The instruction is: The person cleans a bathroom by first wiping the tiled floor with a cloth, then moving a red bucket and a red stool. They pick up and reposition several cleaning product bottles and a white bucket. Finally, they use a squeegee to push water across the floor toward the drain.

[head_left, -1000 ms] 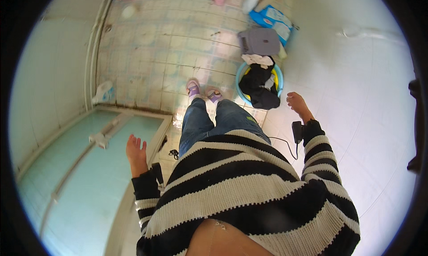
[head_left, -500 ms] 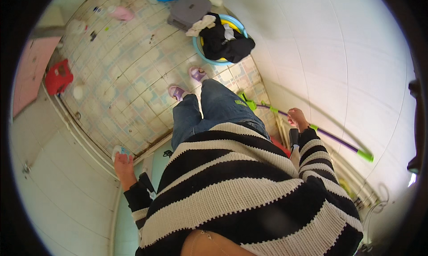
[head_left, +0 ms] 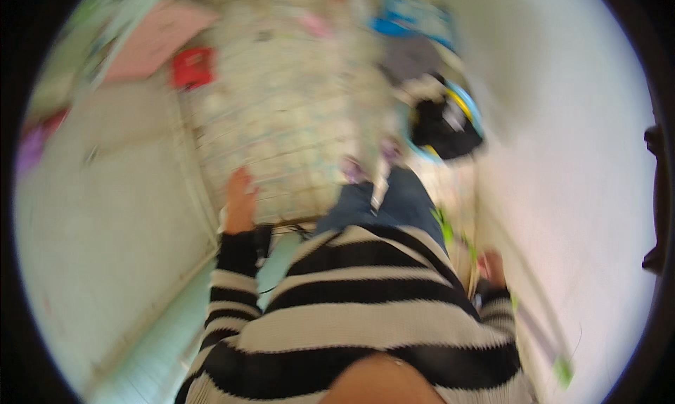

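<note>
My left hand [head_left: 240,200] hangs at my left side beside the low wall, reaching out over the tiled floor. Its fingers are smeared by motion, and a thin white patch shows along its edge; whether it holds anything is unclear. My right hand [head_left: 490,265] is low at my right side, fingers curled in, with nothing visible in it. Close by it, a green and purple pole [head_left: 450,228] leans along the right wall, blurred and partly hidden behind my body and hand. Both arms wear striped knitted sleeves.
Ahead right, a blue basin [head_left: 471,108] holds dark clothes [head_left: 443,128]; a grey stool [head_left: 411,58] and blue package [head_left: 415,18] stand beyond it. A red object [head_left: 193,68] lies by the left wall near a pink panel [head_left: 158,42]. My purple slippers [head_left: 353,169] rest on tiles [head_left: 281,137].
The view has swung round, shifting the basin and stool rightward in the picture. My left hand appears farther forward, and the white and blue thing beside it no longer shows clearly.
</note>
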Demonstrator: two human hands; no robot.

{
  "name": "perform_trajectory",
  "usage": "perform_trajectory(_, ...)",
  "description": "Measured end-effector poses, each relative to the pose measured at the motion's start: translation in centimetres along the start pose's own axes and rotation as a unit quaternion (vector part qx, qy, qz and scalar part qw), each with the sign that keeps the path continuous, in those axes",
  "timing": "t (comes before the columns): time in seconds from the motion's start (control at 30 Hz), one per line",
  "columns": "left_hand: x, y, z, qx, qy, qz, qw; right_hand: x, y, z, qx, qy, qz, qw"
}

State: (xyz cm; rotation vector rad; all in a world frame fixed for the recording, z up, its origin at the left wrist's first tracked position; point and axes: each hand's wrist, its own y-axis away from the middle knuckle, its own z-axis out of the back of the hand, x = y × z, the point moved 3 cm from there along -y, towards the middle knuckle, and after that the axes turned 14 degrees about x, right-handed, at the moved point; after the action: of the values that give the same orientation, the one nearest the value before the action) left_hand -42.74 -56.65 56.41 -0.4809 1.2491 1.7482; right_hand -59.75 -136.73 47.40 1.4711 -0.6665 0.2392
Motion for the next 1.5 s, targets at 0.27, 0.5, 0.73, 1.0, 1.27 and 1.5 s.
perform_trajectory(0.27, -4.3, 3.0, -1.2, -0.268, 0.402, 0.197, 0.853, 11.4, -9.5, -2.2, 0.037, 0.172, -0.259, 0.95)
perform_trajectory(0.5, 4.0, 12.3, -8.4, -0.384, 0.506, 0.293, 0.714, 22.9, -15.9, -4.7, 0.142, 0.334, -0.203, 0.91)
perform_trajectory(0.73, 6.7, 16.5, -10.3, -0.403, 0.534, 0.351, 0.655, 26.6, -15.9, -9.6, 0.074, 0.397, -0.203, 0.892)
perform_trajectory(1.0, 12.1, 20.0, -12.3, -0.342, 0.362, 0.257, 0.828, 27.6, -19.0, -10.8, 0.161, 0.409, -0.177, 0.881)
perform_trajectory(1.27, 9.6, 20.1, -13.2, -0.449, 0.55, 0.31, 0.632, 31.4, -17.6, -18.1, 0.113, 0.437, -0.113, 0.885)
perform_trajectory(1.5, 13.7, 19.1, -11.4, -0.415, 0.443, 0.26, 0.751, 32.3, -17.1, -22.7, 0.178, 0.442, -0.031, 0.879)
